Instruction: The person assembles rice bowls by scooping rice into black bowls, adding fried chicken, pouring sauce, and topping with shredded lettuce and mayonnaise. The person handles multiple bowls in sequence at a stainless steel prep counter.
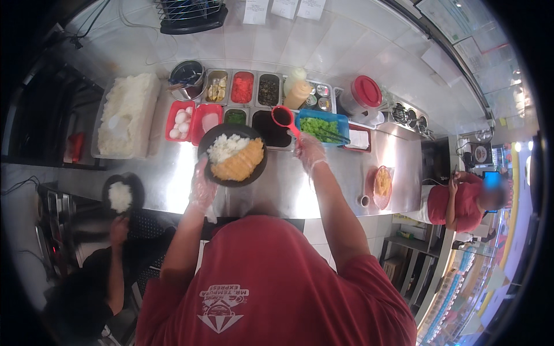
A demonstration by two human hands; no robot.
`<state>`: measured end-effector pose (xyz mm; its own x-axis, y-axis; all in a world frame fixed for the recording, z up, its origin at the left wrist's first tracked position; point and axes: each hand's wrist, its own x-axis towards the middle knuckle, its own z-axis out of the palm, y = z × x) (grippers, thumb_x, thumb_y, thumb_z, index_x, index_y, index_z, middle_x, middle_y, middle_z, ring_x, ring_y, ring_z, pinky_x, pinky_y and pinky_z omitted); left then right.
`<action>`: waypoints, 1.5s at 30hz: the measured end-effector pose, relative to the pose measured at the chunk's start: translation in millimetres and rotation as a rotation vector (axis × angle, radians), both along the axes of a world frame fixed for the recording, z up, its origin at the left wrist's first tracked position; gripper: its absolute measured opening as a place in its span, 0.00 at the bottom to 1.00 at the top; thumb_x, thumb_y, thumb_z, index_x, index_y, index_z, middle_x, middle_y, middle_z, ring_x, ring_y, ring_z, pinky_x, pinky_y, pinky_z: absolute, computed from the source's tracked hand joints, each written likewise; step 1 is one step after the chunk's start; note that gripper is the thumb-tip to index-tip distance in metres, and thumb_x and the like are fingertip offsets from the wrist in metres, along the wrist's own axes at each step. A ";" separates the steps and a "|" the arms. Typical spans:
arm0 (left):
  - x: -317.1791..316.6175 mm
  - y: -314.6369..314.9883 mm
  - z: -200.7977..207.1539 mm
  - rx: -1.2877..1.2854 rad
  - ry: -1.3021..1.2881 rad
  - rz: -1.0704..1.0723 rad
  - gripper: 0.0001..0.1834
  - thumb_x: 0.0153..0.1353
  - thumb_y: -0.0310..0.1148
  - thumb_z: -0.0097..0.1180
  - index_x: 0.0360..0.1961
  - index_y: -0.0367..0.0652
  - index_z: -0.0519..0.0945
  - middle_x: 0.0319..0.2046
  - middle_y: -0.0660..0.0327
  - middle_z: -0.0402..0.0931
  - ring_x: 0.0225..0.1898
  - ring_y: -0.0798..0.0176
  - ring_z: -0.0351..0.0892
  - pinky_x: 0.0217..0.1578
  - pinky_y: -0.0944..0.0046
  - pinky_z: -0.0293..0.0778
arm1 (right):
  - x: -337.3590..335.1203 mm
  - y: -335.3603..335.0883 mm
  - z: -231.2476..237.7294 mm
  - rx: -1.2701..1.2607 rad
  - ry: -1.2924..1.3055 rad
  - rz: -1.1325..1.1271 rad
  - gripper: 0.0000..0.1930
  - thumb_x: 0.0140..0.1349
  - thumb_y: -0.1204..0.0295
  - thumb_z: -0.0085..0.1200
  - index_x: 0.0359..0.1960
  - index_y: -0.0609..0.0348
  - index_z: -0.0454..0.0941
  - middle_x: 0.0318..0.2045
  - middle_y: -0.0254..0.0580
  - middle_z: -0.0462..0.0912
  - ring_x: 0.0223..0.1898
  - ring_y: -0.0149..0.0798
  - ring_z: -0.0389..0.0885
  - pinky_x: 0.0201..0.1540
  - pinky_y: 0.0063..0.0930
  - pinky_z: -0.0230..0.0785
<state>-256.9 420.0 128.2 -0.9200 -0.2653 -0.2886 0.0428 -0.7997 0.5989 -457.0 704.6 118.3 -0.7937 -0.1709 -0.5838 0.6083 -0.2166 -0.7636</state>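
Observation:
My left hand (203, 187), in a clear plastic glove, grips the left edge of a black bowl (238, 183) above the front of the counter. White rice (226, 144) fills its upper left part, and a sliced golden breaded cutlet (239, 161) lies beside the rice. My right hand (310, 153), gloved too, is closed round the handle of a red ladle (295, 131). Dark sauce shows in the ladle's cup, which is over the right side of a pan of dark sauce (268, 128). The ladle is to the right of the bowl, apart from it.
Metal pans of toppings (242, 86), squeeze bottles (298, 94), a blue lettuce tub (323, 118), a red egg tub (180, 120) and a large rice bin (128, 118) line the back. At right stands a red plate of fried food (382, 199). A co-worker's hand (119, 229) holds another rice bowl.

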 end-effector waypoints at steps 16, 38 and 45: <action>-79.1 20.7 61.7 -0.130 -0.124 -0.127 0.33 0.75 0.57 0.48 0.72 0.50 0.66 0.68 0.61 0.72 0.68 0.57 0.73 0.61 0.46 0.76 | 79.9 -28.3 145.8 0.030 0.195 0.182 0.12 0.75 0.69 0.53 0.49 0.67 0.81 0.23 0.37 0.80 0.22 0.29 0.74 0.27 0.23 0.67; -59.7 2.3 101.6 -0.162 -0.127 -0.038 0.36 0.72 0.59 0.51 0.73 0.52 0.66 0.67 0.60 0.73 0.65 0.59 0.76 0.60 0.50 0.77 | 96.1 -62.7 147.6 0.020 0.393 0.291 0.13 0.77 0.74 0.51 0.56 0.68 0.80 0.26 0.36 0.80 0.25 0.26 0.76 0.29 0.21 0.69; -54.1 1.5 118.4 -0.023 -0.012 0.001 0.33 0.74 0.55 0.48 0.72 0.47 0.67 0.68 0.58 0.72 0.67 0.55 0.74 0.67 0.50 0.72 | 88.3 -52.2 169.7 0.088 0.465 0.327 0.12 0.76 0.75 0.51 0.55 0.67 0.81 0.26 0.34 0.79 0.26 0.26 0.75 0.30 0.21 0.68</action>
<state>-311.0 421.4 246.6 -0.9161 -0.2727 -0.2938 0.0361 -0.7859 0.6172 -368.7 652.4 288.0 -0.8847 -0.4167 -0.2089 0.2286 0.0028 -0.9735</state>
